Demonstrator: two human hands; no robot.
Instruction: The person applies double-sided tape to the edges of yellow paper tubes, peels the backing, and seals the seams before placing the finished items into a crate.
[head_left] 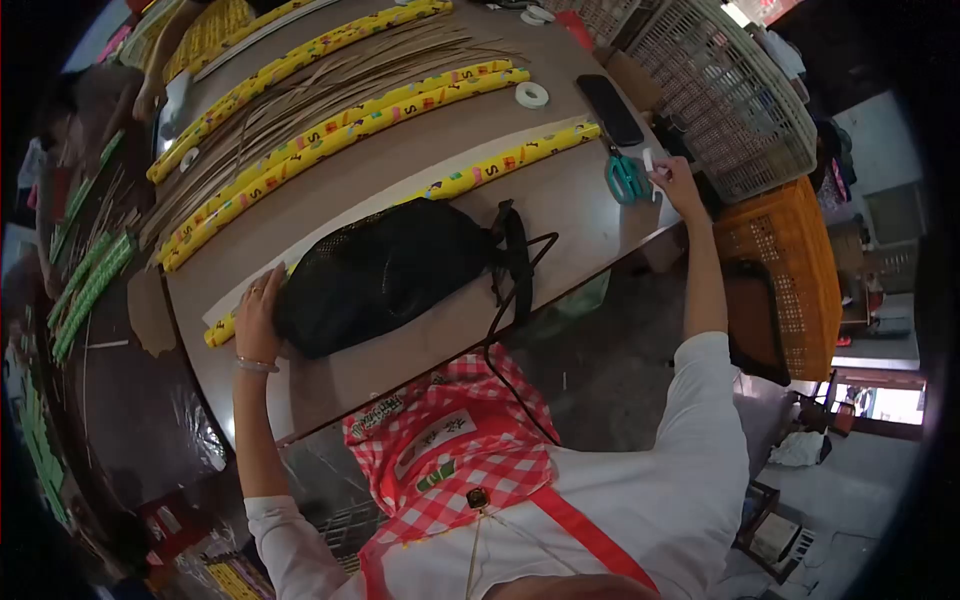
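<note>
Right hand, at two o'clock, pinches a small white piece, probably tape; left hand, at nine, grip unclear, rests over the yellow roll spanning nine to one. Steady pressure should keep it tight.

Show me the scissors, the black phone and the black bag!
Scissors (627,180), head view: their teal handles.
Black phone (610,110), head view: its dark face.
Black bag (385,268), head view: middle of its body.

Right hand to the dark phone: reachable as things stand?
Likely yes: the right hand is close by and the phone looks uncovered. The teal-handled scissors lie alongside; the white item at its fingertips may hinder grasping.
</note>
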